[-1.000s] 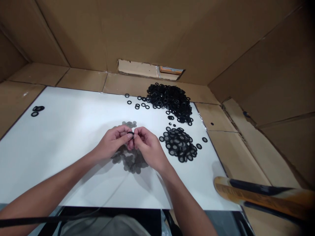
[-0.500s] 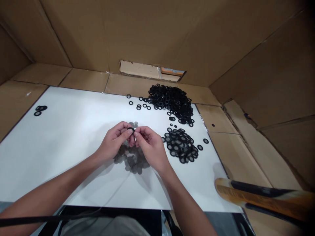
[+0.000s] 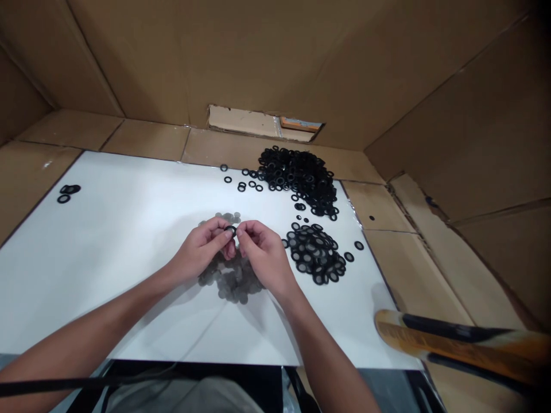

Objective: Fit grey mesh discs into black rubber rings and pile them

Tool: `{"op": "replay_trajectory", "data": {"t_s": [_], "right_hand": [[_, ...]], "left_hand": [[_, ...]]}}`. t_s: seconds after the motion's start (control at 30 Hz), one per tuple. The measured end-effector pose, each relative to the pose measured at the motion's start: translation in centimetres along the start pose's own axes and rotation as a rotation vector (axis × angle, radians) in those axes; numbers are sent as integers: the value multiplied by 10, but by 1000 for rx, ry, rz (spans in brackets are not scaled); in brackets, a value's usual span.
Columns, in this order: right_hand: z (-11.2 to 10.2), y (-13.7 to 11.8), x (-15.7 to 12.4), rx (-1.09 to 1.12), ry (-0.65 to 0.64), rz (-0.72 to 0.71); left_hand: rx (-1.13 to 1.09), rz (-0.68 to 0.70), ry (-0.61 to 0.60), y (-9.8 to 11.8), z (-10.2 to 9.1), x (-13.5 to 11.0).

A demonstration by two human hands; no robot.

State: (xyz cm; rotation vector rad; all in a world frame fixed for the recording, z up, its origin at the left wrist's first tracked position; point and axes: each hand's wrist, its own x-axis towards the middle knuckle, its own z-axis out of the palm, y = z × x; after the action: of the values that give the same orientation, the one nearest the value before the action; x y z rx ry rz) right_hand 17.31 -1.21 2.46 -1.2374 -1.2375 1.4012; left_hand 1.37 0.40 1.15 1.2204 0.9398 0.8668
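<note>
A black ring-shaped washer (image 3: 231, 230) is pinched between the thumb and fingers of my left hand (image 3: 201, 245). My right hand (image 3: 267, 252) is closed too, its thumb and fingertips pinching at the washer's right edge. Beneath both hands lies a loose pile of thin grey translucent discs (image 3: 236, 285), partly covered by them. To the right of my right hand is a heap of black washers with grey centres (image 3: 316, 252). Farther back sits a larger heap of open black washers (image 3: 297, 175).
Cardboard walls surround the white tabletop (image 3: 120, 229), with a slot (image 3: 245, 120) cut in the back one. A few washers (image 3: 63, 199) lie far left. At the right front, a blurred yellow and black object (image 3: 430, 338) juts over the table.
The washer has turned slightly in my fingers, so its opening shows more. My right fingertips have shifted a little right. The heaps look unchanged.
</note>
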Motion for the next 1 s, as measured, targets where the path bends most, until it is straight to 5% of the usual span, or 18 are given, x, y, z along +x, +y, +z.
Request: {"op": "replay_trajectory", "data": {"t_s": [0.33,0.63,1.0], "right_hand": [[4,11,0,-95,-3,-16],[15,6,-1,127,98,-19],[16,7,-2,108,125,-55]], "left_hand": [[39,28,96,-6,-1,0],[25,39,83,-3,0,-2],[47,42,175,-5,4,-6]]}}
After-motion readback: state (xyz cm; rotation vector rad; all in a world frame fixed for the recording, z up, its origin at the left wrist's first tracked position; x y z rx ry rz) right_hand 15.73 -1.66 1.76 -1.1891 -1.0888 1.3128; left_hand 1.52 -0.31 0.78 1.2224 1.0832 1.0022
